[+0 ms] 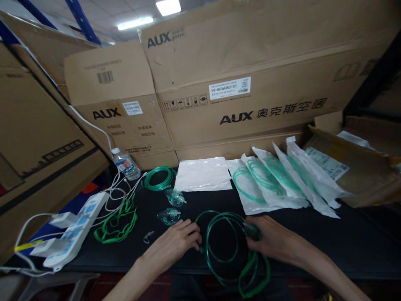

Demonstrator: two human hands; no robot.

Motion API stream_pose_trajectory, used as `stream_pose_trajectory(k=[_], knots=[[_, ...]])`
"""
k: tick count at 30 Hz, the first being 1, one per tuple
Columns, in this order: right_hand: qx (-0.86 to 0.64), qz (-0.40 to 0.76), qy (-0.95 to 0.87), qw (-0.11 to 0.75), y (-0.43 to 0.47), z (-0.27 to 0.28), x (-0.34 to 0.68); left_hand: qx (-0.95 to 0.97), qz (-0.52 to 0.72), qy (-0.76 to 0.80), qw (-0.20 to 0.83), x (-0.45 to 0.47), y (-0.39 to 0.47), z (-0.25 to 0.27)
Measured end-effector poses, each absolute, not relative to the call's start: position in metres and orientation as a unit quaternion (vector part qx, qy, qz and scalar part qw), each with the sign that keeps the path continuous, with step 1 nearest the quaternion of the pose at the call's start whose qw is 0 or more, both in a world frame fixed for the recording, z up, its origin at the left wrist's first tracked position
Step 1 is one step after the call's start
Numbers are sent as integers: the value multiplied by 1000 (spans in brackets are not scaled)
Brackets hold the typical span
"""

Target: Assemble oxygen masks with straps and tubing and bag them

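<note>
My right hand (266,236) is closed around a small clear-green oxygen mask (252,230), mostly covered by the fingers. From it a green elastic strap (266,278) hangs down over the table's front edge. Loops of clear green tubing (207,246) lie between my two hands. At the left side of these loops, my left hand (184,237) has its fingers curled and pinched at the tubing, with a green end connector (201,249) showing just below the fingertips. Two loose masks, one upper (175,197) and one lower (169,215), rest beyond my left hand.
Several bagged tubing sets (250,184) stand at the back right, beside a white sheet stack (203,174). A tubing coil (158,178), green straps (117,223), a water bottle (127,164) and a power strip (77,232) occupy the left. Cardboard (244,100) walls the back.
</note>
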State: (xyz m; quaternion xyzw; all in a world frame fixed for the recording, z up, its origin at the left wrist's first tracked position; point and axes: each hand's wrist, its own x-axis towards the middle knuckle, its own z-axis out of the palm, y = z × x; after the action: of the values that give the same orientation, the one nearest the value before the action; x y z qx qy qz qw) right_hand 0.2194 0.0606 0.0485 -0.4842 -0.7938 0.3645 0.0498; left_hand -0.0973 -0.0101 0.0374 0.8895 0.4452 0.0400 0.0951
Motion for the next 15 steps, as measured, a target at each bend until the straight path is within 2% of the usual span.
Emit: stream_pose_trajectory(k=[6,15], knots=[[-500,376,-777,74,50,44,225,832,88,512,194,-85,-33,41],[-489,429,-748,132,35,36,205,862,44,481,151,-47,-27,42]])
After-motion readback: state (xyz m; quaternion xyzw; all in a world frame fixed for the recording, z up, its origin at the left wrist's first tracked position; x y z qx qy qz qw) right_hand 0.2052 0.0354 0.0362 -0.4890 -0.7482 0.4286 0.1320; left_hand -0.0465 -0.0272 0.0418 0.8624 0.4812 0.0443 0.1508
